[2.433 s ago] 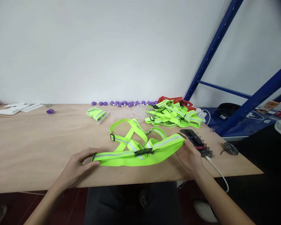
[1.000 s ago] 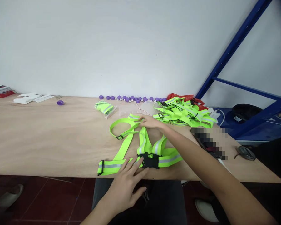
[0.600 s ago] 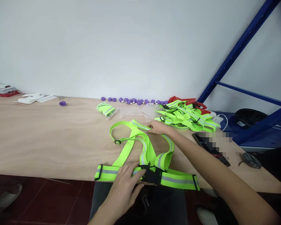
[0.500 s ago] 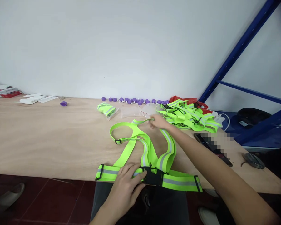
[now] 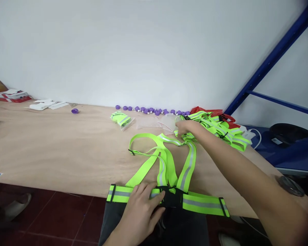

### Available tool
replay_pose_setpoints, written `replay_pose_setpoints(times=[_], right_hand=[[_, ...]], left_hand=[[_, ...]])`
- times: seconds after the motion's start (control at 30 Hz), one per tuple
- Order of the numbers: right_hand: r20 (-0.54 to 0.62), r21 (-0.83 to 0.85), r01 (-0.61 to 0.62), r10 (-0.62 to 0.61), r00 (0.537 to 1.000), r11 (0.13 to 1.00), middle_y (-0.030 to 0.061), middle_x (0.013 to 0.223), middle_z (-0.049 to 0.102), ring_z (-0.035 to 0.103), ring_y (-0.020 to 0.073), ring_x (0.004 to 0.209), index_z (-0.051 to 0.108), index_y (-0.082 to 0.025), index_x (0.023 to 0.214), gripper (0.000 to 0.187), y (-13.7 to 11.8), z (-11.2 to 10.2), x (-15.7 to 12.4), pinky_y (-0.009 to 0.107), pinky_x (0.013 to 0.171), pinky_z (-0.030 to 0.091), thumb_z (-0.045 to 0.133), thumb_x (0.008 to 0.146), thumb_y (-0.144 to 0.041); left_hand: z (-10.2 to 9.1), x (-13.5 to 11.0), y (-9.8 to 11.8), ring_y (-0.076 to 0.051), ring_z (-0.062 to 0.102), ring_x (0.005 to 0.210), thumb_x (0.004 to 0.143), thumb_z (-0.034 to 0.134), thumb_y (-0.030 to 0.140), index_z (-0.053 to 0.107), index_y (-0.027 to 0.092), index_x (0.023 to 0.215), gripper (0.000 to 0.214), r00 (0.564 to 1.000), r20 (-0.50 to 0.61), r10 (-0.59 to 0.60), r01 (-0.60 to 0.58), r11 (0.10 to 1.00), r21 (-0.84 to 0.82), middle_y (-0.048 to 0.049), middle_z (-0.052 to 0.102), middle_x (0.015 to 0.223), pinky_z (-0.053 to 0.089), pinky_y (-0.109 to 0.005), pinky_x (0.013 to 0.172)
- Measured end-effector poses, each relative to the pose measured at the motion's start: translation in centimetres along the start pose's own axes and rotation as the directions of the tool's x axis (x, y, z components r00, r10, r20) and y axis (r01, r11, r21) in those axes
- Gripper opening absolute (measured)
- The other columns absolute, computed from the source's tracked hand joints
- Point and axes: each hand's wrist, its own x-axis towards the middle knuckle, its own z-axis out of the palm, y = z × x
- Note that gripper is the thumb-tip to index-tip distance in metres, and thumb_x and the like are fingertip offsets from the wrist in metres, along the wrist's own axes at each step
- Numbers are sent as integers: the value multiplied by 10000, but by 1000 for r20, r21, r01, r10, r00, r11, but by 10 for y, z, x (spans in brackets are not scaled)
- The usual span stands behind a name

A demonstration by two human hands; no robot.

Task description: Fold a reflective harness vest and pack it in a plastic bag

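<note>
A neon-green reflective strap vest (image 5: 166, 164) lies spread on the wooden table (image 5: 53, 150), its waist belt hanging over the near edge. My left hand (image 5: 142, 213) lies flat with fingers apart on the belt, just left of the black buckle (image 5: 171, 200). Reaching far across, my right hand (image 5: 186, 127) pinches the top of a shoulder strap, close to a pile of the same green vests (image 5: 217, 128).
A bagged green vest (image 5: 122, 119) and clear plastic bags (image 5: 154, 122) lie behind the spread vest. Purple caps (image 5: 154, 110) line the wall. White papers (image 5: 47, 105) sit far left. A blue shelf frame (image 5: 272, 61) stands at right with a black object (image 5: 289, 131).
The vest went from a folded bundle held at both ends to lying spread lengthwise. My right hand drew the shoulder strap farther back and right; my left stayed on the belt.
</note>
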Motion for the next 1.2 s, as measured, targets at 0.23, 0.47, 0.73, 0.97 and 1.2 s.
replay_pose_setpoints(times=[0.23, 0.47, 0.73, 0.97, 1.2], right_hand=[[-24, 211, 392, -397, 918, 895, 157, 1087, 724, 647, 336, 1059, 714, -161, 983, 378, -119, 36, -47, 366, 890, 466, 755, 777, -475], [-89, 595, 319, -334, 938, 737, 66, 929, 744, 702, 210, 816, 684, -145, 1031, 184, -98, 32, 0, 267, 708, 520, 562, 909, -210], [-110, 703, 181, -146, 983, 688, 112, 787, 710, 701, 223, 810, 610, -150, 892, 272, -40, 8, 15, 307, 718, 551, 474, 1003, -359], [-97, 241, 43, -20, 995, 970, 121, 957, 726, 662, 327, 992, 671, -203, 871, 336, 3, 38, -83, 378, 839, 466, 591, 891, -529], [-96, 301, -27, 59, 994, 953, 187, 1349, 589, 601, 317, 1168, 449, -152, 1440, 669, 51, 98, -90, 351, 910, 460, 649, 847, -389]], left_hand=[[-8, 19, 0, -367, 471, 1334, 925, 632, 349, 646, 241, 1162, 261, 985, 127, -113, 112, 994, 15, -102, 607, 1309, 242, -724, 1135], [-2, 18, -2, -522, 122, 1484, 859, 702, 420, 515, 261, 1367, 564, 944, 274, -183, 161, 982, 99, -128, 166, 1662, 222, -783, 1102], [-3, 18, -5, -522, 115, 1483, 875, 678, 455, 369, 279, 1518, 735, 927, 316, -200, 170, 978, 122, -130, 235, 1646, 230, -783, 1102], [-10, 18, -8, -427, 310, 1453, 944, 607, 348, 528, 289, 1353, 421, 963, 225, -151, 146, 988, 40, -100, 458, 1507, 272, -754, 1110], [7, 25, 15, -334, 404, 1402, 918, 615, 255, 546, 237, 1353, 442, 995, 74, 63, -67, 997, 48, -142, 490, 1454, 252, -643, 1182]])
